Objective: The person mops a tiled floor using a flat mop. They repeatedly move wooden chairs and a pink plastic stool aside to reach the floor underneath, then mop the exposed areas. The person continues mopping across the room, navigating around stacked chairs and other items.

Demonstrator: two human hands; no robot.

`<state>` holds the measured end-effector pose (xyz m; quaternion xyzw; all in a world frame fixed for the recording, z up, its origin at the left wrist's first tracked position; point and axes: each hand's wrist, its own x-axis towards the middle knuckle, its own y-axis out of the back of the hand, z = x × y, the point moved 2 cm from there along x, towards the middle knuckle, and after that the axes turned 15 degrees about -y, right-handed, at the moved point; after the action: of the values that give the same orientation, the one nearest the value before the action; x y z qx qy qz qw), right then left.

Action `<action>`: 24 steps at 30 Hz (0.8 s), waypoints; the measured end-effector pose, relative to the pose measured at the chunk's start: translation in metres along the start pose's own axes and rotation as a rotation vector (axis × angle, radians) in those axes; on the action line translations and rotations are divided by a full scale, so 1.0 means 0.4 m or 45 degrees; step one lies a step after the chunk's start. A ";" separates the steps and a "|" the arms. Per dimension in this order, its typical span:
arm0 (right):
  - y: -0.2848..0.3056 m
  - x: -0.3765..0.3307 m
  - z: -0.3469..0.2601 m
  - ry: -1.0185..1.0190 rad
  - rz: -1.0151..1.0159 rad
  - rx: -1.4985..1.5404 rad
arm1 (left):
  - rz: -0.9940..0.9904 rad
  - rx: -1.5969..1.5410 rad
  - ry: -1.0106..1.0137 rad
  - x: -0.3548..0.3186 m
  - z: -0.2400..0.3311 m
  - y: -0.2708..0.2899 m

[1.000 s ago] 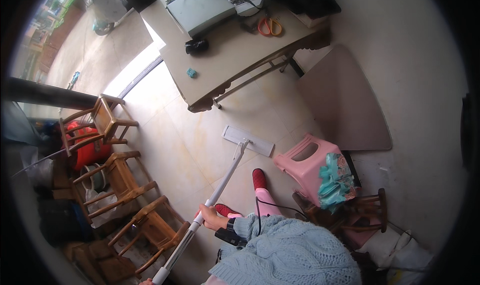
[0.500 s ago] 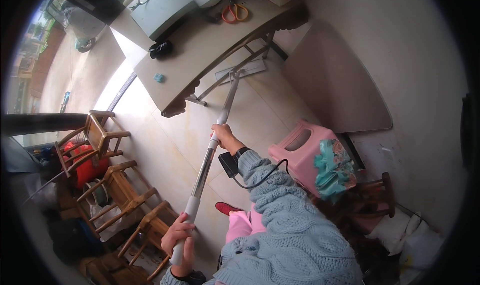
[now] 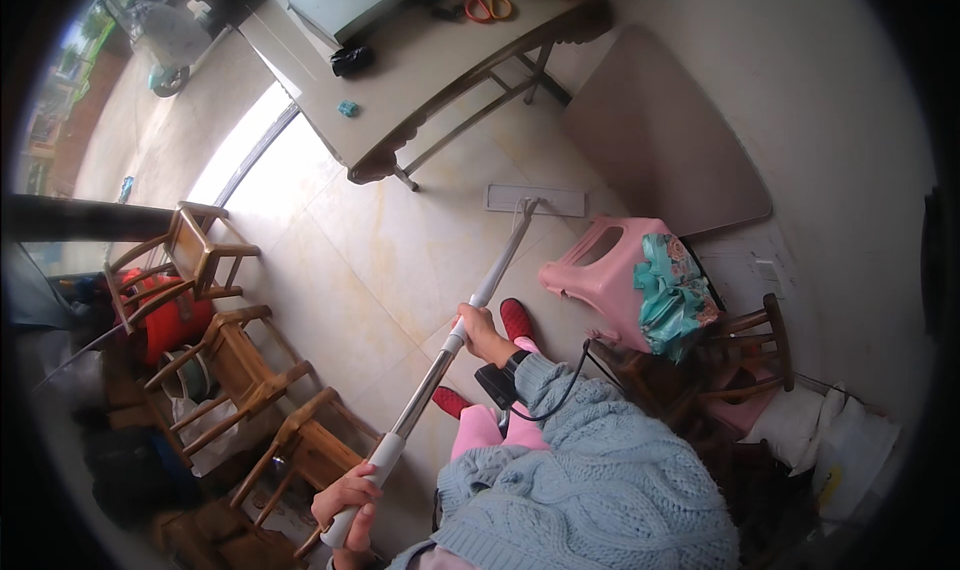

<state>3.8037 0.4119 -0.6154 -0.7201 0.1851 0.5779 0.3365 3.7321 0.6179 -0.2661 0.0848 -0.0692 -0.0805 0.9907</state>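
Two hands: both on one pole — the right hand [image 3: 487,335] just below centre toward 6 o'clock, the left hand [image 3: 347,500] out at 7 o'clock.
Right fingers: curled round the pale collar at the near end of the white lower tube.
Left fingers: wrapped round the pale grip at the pole's top end.
Mop: the flat mop [image 3: 423,390] slants across the floor [image 3: 350,240] from 7 o'clock up to 1 o'clock, where its rectangular head [image 3: 510,200] lies flat, near the pink stool.
Wrist: a black box [image 3: 496,383] with a cable sits at the right cuff of the blue knitted sleeve [image 3: 570,390].
Stool: pink stool [image 3: 620,275] at 3 o'clock, a turquoise bag [image 3: 670,305] with a flower print draped over it.
Worktop: at 11 to 12 o'clock, the worktop [image 3: 430,70] carries orange-handled scissors [image 3: 488,8], a black bundle [image 3: 352,62], a small turquoise item [image 3: 347,109] and a pale flat case [image 3: 355,5].
Panel: brown panel [image 3: 670,140] at 2 o'clock, against the wall.
Chairs: three wooden chairs [image 3: 235,365] between 7 and 9 o'clock, a red container [image 3: 178,320] behind them.
Markings: a yellow patch on the whitish bag [image 3: 855,450] at 4 o'clock — too blurred to read.
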 end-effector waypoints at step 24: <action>-0.238 0.038 0.239 0.093 -0.167 0.162 | 0.094 -0.136 0.138 -0.357 -0.156 0.387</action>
<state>3.8024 0.5477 -0.6144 -0.7284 0.1862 0.5151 0.4116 3.6249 0.8025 -0.3169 0.0336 -0.0143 -0.0427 0.9984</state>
